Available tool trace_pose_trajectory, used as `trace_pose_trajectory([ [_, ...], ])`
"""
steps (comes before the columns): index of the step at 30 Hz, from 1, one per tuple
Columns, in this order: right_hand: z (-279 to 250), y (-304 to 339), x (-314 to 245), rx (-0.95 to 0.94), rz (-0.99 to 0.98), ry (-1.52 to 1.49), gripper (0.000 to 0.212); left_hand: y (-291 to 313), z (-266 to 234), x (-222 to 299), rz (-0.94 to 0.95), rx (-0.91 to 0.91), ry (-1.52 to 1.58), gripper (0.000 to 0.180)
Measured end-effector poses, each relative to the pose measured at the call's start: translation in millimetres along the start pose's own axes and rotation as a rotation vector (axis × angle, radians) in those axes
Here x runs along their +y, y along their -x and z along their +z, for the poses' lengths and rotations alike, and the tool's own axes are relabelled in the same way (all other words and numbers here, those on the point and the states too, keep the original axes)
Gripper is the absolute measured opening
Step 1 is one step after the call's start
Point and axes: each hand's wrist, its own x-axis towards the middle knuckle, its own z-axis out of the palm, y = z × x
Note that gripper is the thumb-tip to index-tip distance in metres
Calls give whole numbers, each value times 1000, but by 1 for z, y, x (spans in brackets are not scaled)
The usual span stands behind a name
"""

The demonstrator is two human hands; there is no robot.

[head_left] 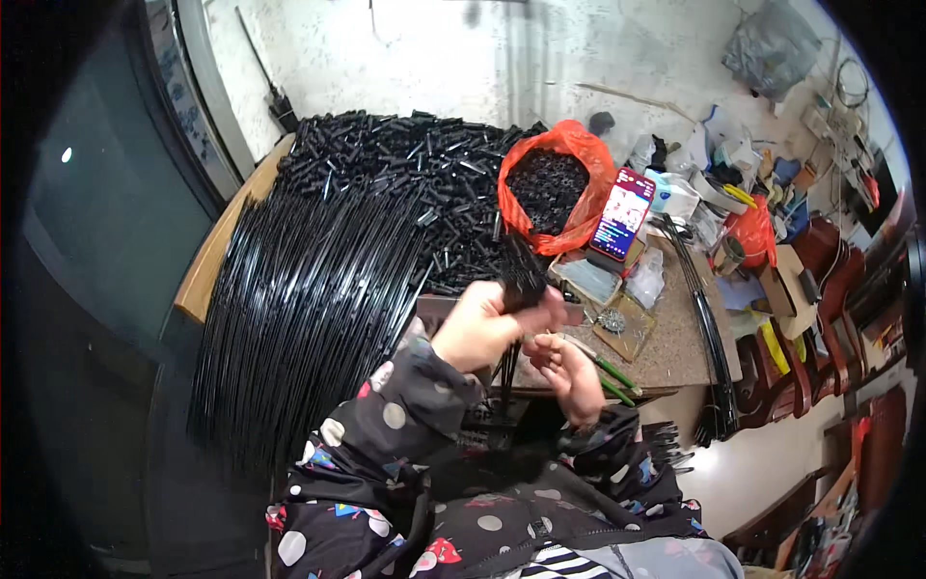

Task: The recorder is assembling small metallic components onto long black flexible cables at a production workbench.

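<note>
Near the table's front edge, my left hand is closed around a bundle of thin black rods. The bundle's dark upper ends stick up above my fingers, and its lower part runs down below both hands. My right hand is just to the right and a little lower, its fingers curled and pinched together close against the bundle. Whatever those fingertips hold is too small and blurred to make out. Behind the hands lies a heap of short black tubular pieces. Many long black rods fan over the table's left side.
An orange-red plastic bag of small black parts stands open behind the hands. Beside it a lit phone leans upright. A green-handled tool lies at the front edge. More black rods hang over the right edge, past a cluttered shelf.
</note>
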Motion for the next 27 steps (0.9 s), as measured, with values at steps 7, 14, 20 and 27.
trace_pose_trajectory([
  [7, -4, -46, -16, -356, 607, -678, 68, 50, 10, -85, 394, -318, -748, 24],
  [14, -30, -135, 19, 280, 188, 214, 43, 55, -22, -119, 291, 59, -610, 26],
  [20, 29, -18, -55, -456, -139, 163, 80, 56, -12, -120, 154, 198, -1269, 60],
  [27, 15, -21, -19, 227, 42, 159, 53, 40, -20, -100, 326, -440, -1389, 67],
])
